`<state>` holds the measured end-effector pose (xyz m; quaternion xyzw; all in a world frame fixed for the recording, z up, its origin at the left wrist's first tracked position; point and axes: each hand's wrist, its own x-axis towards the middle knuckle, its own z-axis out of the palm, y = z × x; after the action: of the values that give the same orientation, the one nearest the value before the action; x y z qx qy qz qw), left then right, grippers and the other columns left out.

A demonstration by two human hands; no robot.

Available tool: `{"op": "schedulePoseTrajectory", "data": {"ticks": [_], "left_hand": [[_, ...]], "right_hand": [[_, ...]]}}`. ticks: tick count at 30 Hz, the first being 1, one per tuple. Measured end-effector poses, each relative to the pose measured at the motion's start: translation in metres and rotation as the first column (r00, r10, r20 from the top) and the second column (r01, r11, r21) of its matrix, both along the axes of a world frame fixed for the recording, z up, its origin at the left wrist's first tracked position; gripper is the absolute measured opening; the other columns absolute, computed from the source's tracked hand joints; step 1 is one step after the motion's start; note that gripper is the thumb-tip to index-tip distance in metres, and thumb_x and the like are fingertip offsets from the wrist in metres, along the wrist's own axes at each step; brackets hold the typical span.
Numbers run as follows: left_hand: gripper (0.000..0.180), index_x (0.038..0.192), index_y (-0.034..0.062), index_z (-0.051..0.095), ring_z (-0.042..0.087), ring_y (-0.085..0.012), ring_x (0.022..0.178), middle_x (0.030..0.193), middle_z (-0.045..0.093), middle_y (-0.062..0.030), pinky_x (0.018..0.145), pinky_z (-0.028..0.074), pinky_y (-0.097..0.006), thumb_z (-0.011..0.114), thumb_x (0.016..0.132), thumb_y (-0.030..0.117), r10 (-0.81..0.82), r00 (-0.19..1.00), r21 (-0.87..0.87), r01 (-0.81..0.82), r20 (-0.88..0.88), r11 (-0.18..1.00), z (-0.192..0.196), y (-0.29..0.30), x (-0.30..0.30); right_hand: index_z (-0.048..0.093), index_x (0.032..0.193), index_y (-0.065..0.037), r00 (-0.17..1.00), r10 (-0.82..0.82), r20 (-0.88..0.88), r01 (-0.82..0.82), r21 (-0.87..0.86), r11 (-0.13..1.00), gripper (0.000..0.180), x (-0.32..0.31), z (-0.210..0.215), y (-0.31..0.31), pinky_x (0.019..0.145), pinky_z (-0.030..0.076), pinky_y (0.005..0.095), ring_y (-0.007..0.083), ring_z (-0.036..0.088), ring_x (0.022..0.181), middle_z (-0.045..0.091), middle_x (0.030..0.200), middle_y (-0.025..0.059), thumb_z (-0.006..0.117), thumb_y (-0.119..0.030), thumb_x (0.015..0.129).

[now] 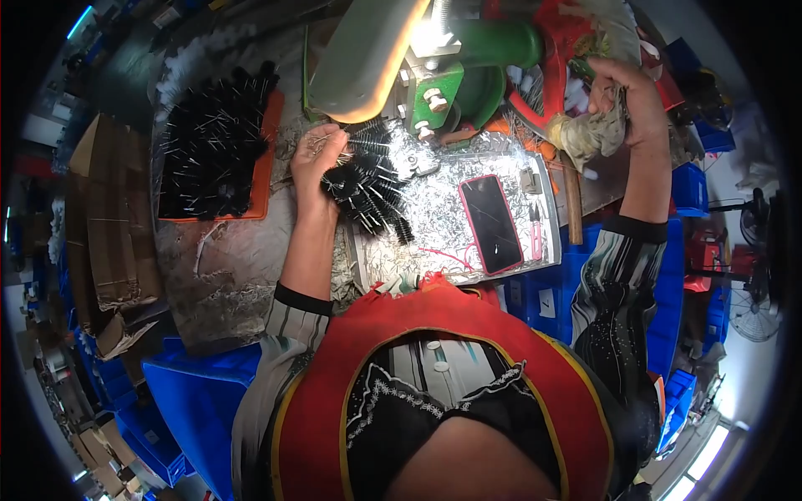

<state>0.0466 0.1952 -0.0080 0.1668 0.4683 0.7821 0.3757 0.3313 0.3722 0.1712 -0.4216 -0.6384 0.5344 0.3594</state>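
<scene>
My left hand (318, 156) is closed on a bundle of thin metal wire stems that belong to black bristle brushes (368, 185) lying on the bench. The brushes sit just below a green machine (438, 88) with a bright lamp. My right hand (622, 93) is raised at the upper right and grips a rag-wrapped handle (586, 132) next to a red machine part (558, 50). A black phone in a red case (490, 224) lies on the bench, which is strewn with shiny metal shavings (434, 225).
An orange tray (266, 163) heaped with black bristle brushes (210, 150) sits at the left. Cardboard boxes (104, 225) stand further left. Blue plastic bins (196, 392) line the floor on both sides. A fan (754, 309) stands at the right.
</scene>
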Motion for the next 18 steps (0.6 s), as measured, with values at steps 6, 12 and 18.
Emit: {"op": "schedulePoseTrajectory", "data": {"ticks": [6,12,18], "left_hand": [[0.019,0.093,-0.0001,0.055,0.056,-0.0104,0.062,0.076,0.058,-0.0051,0.055,0.047,-0.020,0.064,0.075,0.000,0.020,1.000,-0.021,-0.020,0.006,1.000,0.000,-0.008,-0.002],[0.019,0.093,0.0017,0.056,0.055,-0.0093,0.062,0.076,0.057,-0.0039,0.055,0.046,-0.021,0.064,0.076,0.002,-0.096,0.994,-0.018,0.095,-0.055,0.995,0.008,0.005,0.000],[0.020,0.094,0.0015,0.055,0.055,-0.0084,0.065,0.077,0.057,-0.0031,0.056,0.045,-0.019,0.064,0.076,0.004,-0.064,0.997,-0.032,0.063,-0.038,0.998,-0.002,-0.001,-0.016]], "right_hand": [[0.053,0.061,-0.002,0.954,-0.128,-0.272,0.190,0.214,0.958,0.018,-0.009,-0.050,-0.011,0.045,0.040,0.0259,0.0164,0.050,0.044,0.050,0.051,0.0075,0.063,-0.013,0.072],[0.046,0.062,-0.002,0.881,-0.033,-0.471,0.191,0.293,0.937,0.014,-0.007,-0.132,-0.011,0.057,0.043,0.0338,0.0177,0.047,0.049,0.043,0.052,0.0066,0.054,0.000,0.074],[0.045,0.052,-0.003,0.945,-0.136,-0.298,0.150,0.025,0.988,0.023,-0.004,-0.061,-0.011,0.052,0.041,0.0316,0.0176,0.042,0.044,0.038,0.047,0.0057,0.056,-0.006,0.073]]}}
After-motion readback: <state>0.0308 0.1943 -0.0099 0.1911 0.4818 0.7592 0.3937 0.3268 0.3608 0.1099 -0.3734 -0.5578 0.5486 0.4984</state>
